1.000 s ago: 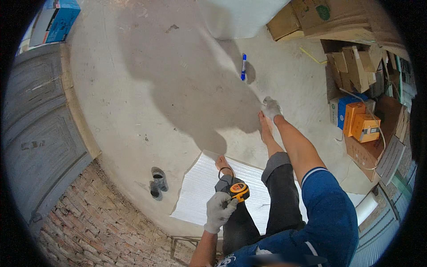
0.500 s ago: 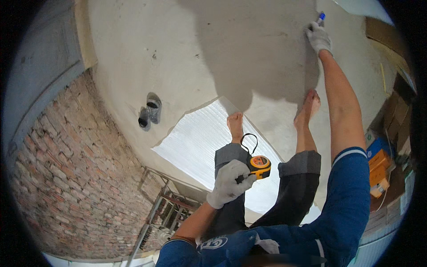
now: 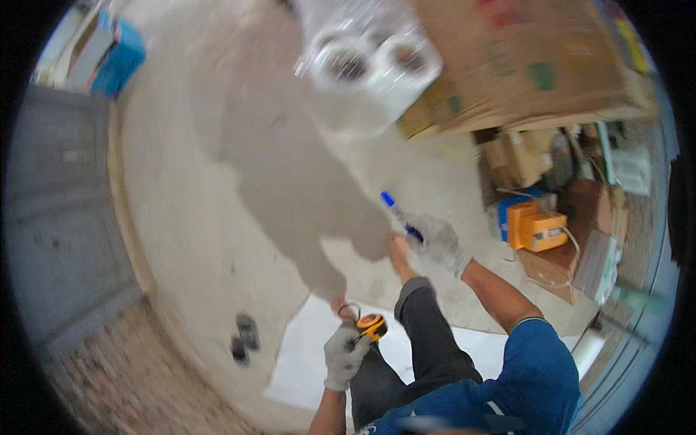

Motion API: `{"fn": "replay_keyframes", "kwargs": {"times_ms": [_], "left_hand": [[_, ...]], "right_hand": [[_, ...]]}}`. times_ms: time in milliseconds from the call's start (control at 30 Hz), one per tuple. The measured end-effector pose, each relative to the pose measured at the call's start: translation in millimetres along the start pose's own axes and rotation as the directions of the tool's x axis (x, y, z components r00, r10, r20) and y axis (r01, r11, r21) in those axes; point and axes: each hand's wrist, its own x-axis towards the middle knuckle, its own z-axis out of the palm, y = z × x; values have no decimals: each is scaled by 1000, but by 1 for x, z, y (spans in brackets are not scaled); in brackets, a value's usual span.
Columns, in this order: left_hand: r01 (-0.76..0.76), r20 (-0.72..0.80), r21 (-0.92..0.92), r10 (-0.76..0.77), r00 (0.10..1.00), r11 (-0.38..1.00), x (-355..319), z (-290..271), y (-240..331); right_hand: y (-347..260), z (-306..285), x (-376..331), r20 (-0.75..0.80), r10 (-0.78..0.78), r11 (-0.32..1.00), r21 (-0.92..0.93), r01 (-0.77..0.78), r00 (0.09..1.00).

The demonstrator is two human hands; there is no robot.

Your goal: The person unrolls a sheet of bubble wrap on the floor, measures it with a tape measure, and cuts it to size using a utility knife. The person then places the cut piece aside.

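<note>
My left hand point(image 3: 343, 357), in a white work glove, grips a yellow and black tape measure point(image 3: 372, 326) just above my dark trousers. My right hand point(image 3: 438, 243), also gloved, is stretched forward and holds a blue marker pen point(image 3: 398, 214) with its tip pointing up and left. My bare feet point(image 3: 398, 255) stand on pale concrete at the edge of a white sheet point(image 3: 308, 355) that lies on the floor beneath me. The picture is blurred by motion.
A plastic-wrapped pack of white rolls point(image 3: 366, 65) stands ahead, next to large cardboard boxes point(image 3: 522, 65). An orange tool case point(image 3: 535, 226) and clutter lie at the right. A pair of dark sandals point(image 3: 243, 339) rests at the lower left, with brick paving point(image 3: 109, 384) and a grey door point(image 3: 58, 217) beyond.
The view has swung back across the floor. My right hand has lifted the blue marker off the floor and drawn nearer to me. My left hand still holds the tape measure.
</note>
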Motion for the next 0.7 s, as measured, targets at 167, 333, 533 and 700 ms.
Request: {"fn": "replay_keyframes", "kwargs": {"times_ms": [167,333,533,700], "left_hand": [[-178,-76,-13,176,981,984,-31,-10,111],[-217,-126,-97,204,971,971,-41,-19,169],[-168,-165,-184,138,977,968,-45,-18,225],[-166,-79,-362,148,986,917,-63,-17,280]], "right_hand": [[-104,-265,-34,-500,-280,960,-173,222,819],[-91,-459,8,-803,-37,992,-101,-74,594],[-20,-563,69,-618,109,896,-278,-346,779],[-75,-527,14,-670,-268,963,-190,189,692]]}}
